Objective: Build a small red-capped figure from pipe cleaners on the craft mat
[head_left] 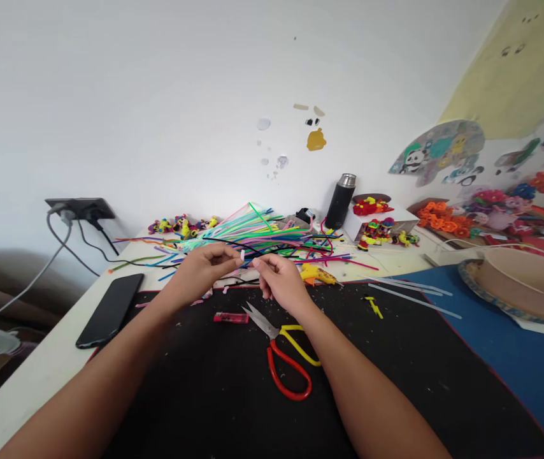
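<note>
at centre frame, my left hand (209, 266) pinches a tiny pale piece (242, 255); my right hand (282, 282) curls its fingers just beside, whether gripping anything i cannot tell. a slackened pinch could lose the piece among the pipe cleaners (253, 233) behind.

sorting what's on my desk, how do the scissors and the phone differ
Colour: the scissors have red and yellow handles; the phone is black. State: the scissors' blades are open; the phone's screen is dark. Place: the scissors lie on the black mat; the phone lies farther left. Both lie unheld.
</note>
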Demonstrator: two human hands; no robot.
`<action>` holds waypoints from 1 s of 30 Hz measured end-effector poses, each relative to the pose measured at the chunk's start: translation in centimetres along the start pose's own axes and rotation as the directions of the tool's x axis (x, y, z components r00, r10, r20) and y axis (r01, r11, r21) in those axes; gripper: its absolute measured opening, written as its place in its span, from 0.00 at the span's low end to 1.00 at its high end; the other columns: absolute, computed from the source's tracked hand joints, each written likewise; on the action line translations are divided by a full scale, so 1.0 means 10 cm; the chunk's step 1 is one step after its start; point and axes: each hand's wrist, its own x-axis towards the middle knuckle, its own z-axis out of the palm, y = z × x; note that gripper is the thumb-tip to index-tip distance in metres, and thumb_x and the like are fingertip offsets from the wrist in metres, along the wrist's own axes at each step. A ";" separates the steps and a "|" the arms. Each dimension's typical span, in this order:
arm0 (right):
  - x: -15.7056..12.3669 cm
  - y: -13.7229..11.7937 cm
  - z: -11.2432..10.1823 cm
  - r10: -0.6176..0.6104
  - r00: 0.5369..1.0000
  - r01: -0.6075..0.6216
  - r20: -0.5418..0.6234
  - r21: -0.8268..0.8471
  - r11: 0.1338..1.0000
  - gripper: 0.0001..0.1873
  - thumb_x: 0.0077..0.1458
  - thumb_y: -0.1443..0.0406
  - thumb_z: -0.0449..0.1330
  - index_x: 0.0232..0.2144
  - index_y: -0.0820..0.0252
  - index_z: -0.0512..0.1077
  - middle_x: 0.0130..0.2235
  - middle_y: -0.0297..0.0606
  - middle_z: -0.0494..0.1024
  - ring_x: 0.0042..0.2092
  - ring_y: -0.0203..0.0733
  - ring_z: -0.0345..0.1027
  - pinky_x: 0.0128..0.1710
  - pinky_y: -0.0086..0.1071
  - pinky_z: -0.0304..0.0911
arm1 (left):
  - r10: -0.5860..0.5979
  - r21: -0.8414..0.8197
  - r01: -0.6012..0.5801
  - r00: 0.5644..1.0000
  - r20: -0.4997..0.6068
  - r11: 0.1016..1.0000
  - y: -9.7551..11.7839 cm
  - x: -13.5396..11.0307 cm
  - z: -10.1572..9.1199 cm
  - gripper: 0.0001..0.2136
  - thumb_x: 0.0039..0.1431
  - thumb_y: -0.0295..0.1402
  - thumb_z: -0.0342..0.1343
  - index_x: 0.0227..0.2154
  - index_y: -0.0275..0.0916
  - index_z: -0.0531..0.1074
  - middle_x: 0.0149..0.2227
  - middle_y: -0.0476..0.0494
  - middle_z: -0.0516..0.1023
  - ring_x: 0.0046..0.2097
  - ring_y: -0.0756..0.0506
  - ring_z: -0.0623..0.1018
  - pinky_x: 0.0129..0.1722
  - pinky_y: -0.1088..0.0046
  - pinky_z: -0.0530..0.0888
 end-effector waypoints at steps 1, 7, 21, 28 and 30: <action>-0.01 -0.01 0.02 0.002 1.000 -0.003 0.010 0.027 1.000 0.17 0.61 0.50 0.60 0.35 0.59 0.73 0.20 0.25 0.69 0.16 0.32 0.61 0.15 0.25 0.53 | -0.068 -0.119 0.069 0.998 0.016 0.990 0.03 -0.02 0.00 0.13 0.57 0.46 0.64 0.29 0.39 0.78 0.28 0.49 0.76 0.29 0.49 0.70 0.29 0.73 0.65; -0.08 -0.03 0.12 -0.023 0.994 0.007 0.107 0.147 0.989 0.20 0.59 0.47 0.61 0.35 0.58 0.72 0.19 0.25 0.69 0.15 0.31 0.60 0.14 0.24 0.51 | -0.229 -0.579 0.252 0.967 0.115 0.775 0.02 -0.06 0.13 0.15 0.52 0.42 0.70 0.29 0.39 0.72 0.22 0.55 0.70 0.22 0.54 0.63 0.22 0.78 0.59; -0.07 0.02 0.05 -0.162 0.983 0.173 0.083 -0.150 0.974 0.12 0.65 0.55 0.60 0.35 0.57 0.74 0.19 0.25 0.67 0.19 0.33 0.61 0.22 0.27 0.55 | -0.299 -0.650 0.269 0.952 0.067 0.711 0.06 -0.05 0.33 0.19 0.45 0.46 0.73 0.27 0.39 0.71 0.20 0.55 0.70 0.21 0.53 0.65 0.20 0.78 0.61; -0.08 -0.06 -0.02 -0.138 0.987 0.157 0.087 -0.267 0.951 0.14 0.64 0.55 0.59 0.32 0.57 0.73 0.17 0.25 0.66 0.20 0.34 0.60 0.24 0.28 0.53 | -0.046 -0.059 0.044 0.999 -0.029 0.997 0.00 0.00 -0.09 0.18 0.57 0.49 0.64 0.40 0.40 0.80 0.33 0.46 0.82 0.29 0.48 0.74 0.29 0.73 0.69; -0.08 -0.06 -0.02 -0.135 0.986 0.159 0.101 -0.303 0.939 0.14 0.64 0.54 0.59 0.31 0.56 0.73 0.17 0.25 0.65 0.20 0.35 0.59 0.23 0.28 0.51 | 0.083 0.164 -0.070 0.994 -0.075 0.984 0.04 -0.02 -0.16 0.16 0.61 0.48 0.61 0.39 0.40 0.81 0.38 0.43 0.84 0.35 0.45 0.78 0.34 0.70 0.71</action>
